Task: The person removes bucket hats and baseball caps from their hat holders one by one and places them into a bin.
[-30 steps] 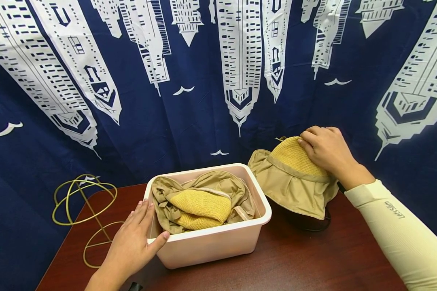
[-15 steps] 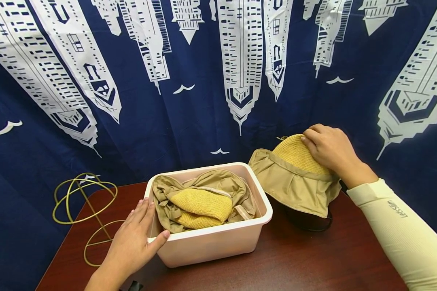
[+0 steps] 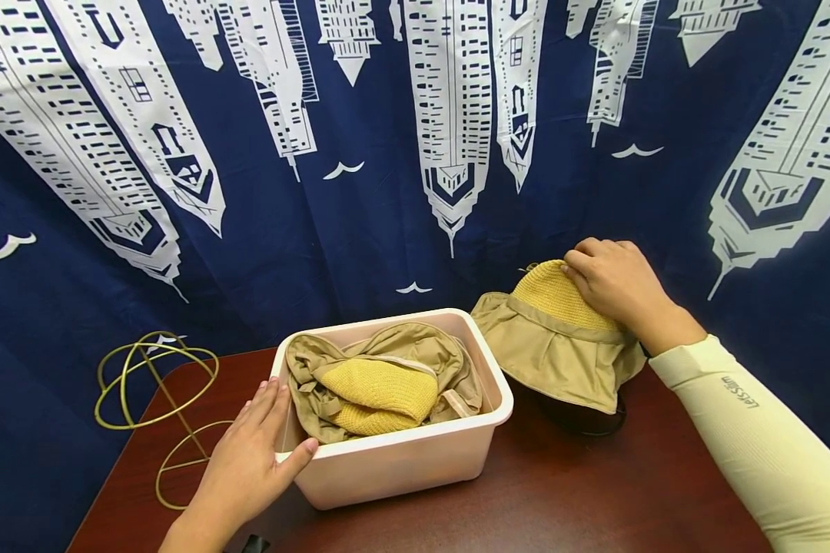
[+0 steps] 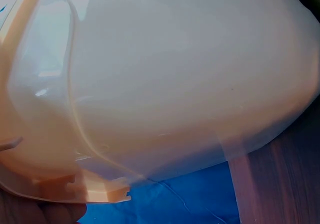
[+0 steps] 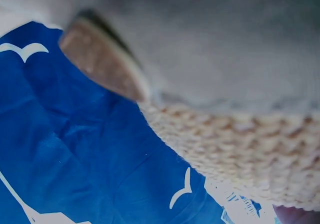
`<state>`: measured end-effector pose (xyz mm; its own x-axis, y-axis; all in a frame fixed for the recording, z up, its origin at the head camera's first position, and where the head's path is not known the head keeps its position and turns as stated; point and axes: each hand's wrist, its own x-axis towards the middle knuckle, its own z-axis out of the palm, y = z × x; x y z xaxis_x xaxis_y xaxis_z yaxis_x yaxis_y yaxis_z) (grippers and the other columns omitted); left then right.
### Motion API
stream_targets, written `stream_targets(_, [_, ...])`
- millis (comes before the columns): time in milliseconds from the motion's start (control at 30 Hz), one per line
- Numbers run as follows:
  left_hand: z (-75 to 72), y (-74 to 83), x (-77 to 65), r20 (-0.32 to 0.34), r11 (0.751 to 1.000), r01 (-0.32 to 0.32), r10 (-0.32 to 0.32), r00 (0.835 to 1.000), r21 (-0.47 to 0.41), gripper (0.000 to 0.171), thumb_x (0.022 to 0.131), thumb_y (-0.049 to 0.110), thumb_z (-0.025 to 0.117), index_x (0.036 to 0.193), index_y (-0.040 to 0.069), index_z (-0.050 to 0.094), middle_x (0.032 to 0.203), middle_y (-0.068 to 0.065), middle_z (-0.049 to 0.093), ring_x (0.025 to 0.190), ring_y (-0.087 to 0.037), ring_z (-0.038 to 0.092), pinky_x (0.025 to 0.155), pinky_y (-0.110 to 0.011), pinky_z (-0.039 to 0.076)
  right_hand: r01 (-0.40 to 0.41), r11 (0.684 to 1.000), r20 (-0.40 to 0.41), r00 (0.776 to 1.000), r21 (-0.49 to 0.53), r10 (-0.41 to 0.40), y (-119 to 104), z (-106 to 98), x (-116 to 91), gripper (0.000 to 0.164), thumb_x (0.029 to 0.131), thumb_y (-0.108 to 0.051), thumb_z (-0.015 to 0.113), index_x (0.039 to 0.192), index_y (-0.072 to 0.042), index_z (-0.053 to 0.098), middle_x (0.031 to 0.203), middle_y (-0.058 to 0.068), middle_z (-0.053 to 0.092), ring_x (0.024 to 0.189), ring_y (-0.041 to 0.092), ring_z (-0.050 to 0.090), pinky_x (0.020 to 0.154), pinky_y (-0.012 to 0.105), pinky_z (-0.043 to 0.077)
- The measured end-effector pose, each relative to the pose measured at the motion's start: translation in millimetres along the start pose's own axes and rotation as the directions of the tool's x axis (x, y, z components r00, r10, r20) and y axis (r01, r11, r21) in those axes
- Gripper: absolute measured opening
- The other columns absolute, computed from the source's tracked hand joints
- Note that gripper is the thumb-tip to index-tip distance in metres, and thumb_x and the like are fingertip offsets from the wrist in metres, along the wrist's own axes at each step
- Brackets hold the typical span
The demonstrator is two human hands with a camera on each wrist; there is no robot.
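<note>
My right hand (image 3: 615, 280) pinches the crown of a sun hat (image 3: 560, 353) with a yellow knitted top and a pleated khaki brim, right of the bin. In the right wrist view, the hat's knitted crown (image 5: 250, 154) and a blurred cloth brim fill the upper right. On the left, my other hand (image 3: 249, 453) rests on a pale pink plastic bin (image 3: 401, 468), fingers straight along its left rim and thumb over the front corner. Inside the bin lies a second khaki hat with a yellow knitted crown (image 3: 387, 392), folded. The left wrist view shows mostly the bin's outer wall (image 4: 160, 83).
A gold wire hat stand (image 3: 159, 376) stands at the table's left. Beneath the right-hand hat's brim is a dark rounded object (image 3: 588, 421). A small black item (image 3: 256, 544) lies at the front edge of the view. Behind the reddish-brown table (image 3: 560, 499) hangs a blue skyline-print cloth (image 3: 360, 253).
</note>
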<state>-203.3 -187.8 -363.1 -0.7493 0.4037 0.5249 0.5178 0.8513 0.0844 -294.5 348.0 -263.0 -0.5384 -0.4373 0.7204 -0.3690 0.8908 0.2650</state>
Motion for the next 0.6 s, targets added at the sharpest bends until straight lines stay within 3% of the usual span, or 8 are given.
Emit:
stream_targets(233, [0.1, -0.6, -1.3, 0.010, 1.000, 0.018, -0.018, 1.000, -0.003, 0.082, 0.090, 0.052, 0.065, 0.141, -0.011, 0.047, 0.148, -0.028, 0.042, 0.139, -0.042, 0.038, 0.110, -0.055, 0.034, 0.007, 1.000, 0.030, 1.000, -0.028, -0.006, -3.5, -0.3, 1.9, 0.008, 0.092, -0.014, 0.064, 0.088, -0.008, 0.062, 0.089, 0.015, 0.062, 0.077, 0.037, 0.061, 0.071, 0.054, 0.047])
stream_targets(467, [0.8, -0.8, -0.3, 0.024, 1.000, 0.019, -0.019, 1.000, -0.006, 0.083, 0.090, 0.052, 0.065, 0.141, -0.011, 0.047, 0.149, -0.026, 0.041, 0.140, -0.041, 0.036, 0.111, -0.054, 0.033, -0.127, 0.992, 0.031, 0.991, -0.010, 0.127, 1.2, -10.9, -5.1, 0.006, 0.092, -0.012, 0.065, 0.091, -0.007, 0.065, 0.093, 0.017, 0.065, 0.077, 0.041, 0.062, 0.064, 0.057, 0.047])
stream_targets(600, [0.3, -1.3, -0.4, 0.025, 1.000, 0.021, -0.021, 0.999, -0.006, 0.083, 0.090, 0.052, 0.065, 0.141, -0.011, 0.047, 0.149, -0.027, 0.041, 0.140, -0.041, 0.036, 0.111, -0.054, 0.033, -0.147, 0.989, -0.012, 0.989, 0.008, 0.147, 4.6, -14.2, -6.2, 0.008, 0.093, -0.011, 0.064, 0.093, -0.004, 0.066, 0.093, 0.018, 0.066, 0.078, 0.042, 0.063, 0.064, 0.058, 0.047])
